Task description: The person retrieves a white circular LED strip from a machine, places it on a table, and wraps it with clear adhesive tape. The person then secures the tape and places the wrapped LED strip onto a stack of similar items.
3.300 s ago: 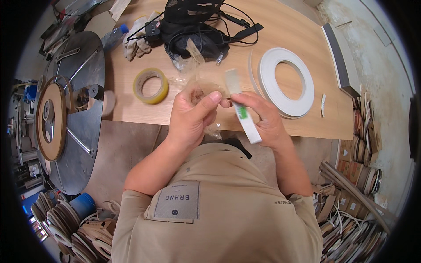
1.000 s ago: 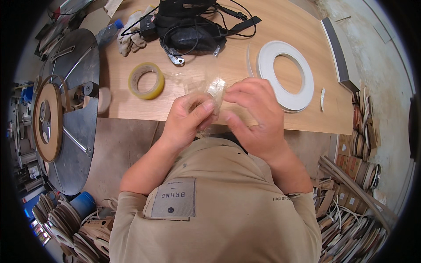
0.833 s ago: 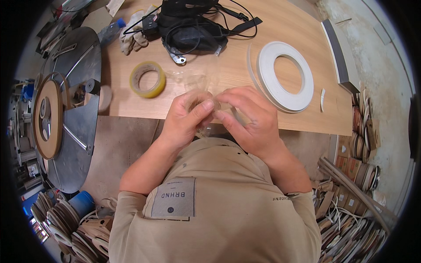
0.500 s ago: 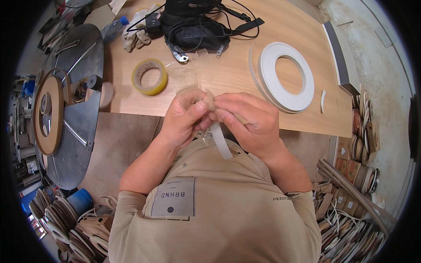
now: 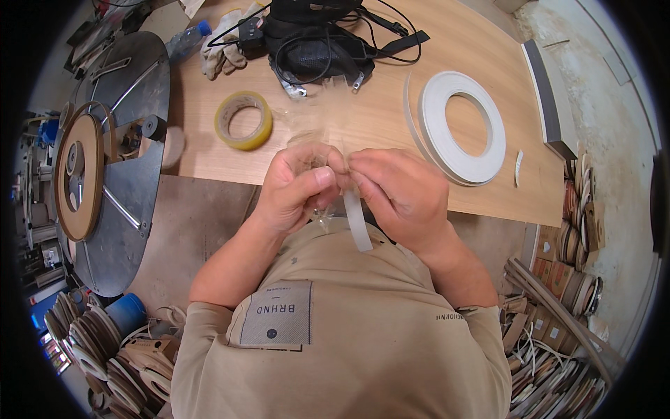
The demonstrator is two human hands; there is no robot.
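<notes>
In front of my belly my two hands meet just off the table's near edge. My left hand (image 5: 296, 185) is closed, thumb over curled fingers, around crumpled clear adhesive tape (image 5: 322, 218), part of which dangles below it. Fingertips of my right hand (image 5: 408, 192) pinch at the upper end of a white strip (image 5: 359, 227) that hangs down between the hands. What exactly sits between the fingertips is partly hidden. More clear film (image 5: 307, 119) trails over the tabletop beyond my left hand. A yellowish roll of packing tape (image 5: 252, 142) lies to the left of it.
On the wooden table (image 5: 391, 105) a white roll of banding (image 5: 433, 119) lies right, near a short white offcut (image 5: 518, 169). Farther back are a black bag (image 5: 314, 56) with cables, work gloves (image 5: 222, 59) and a bottle (image 5: 187, 40). A dark round machine plate (image 5: 132, 181) stands left.
My right fingers have shifted slightly to the right, away from the left thumb. The white strip hangs straighter, and the clear film between the hands has moved.
</notes>
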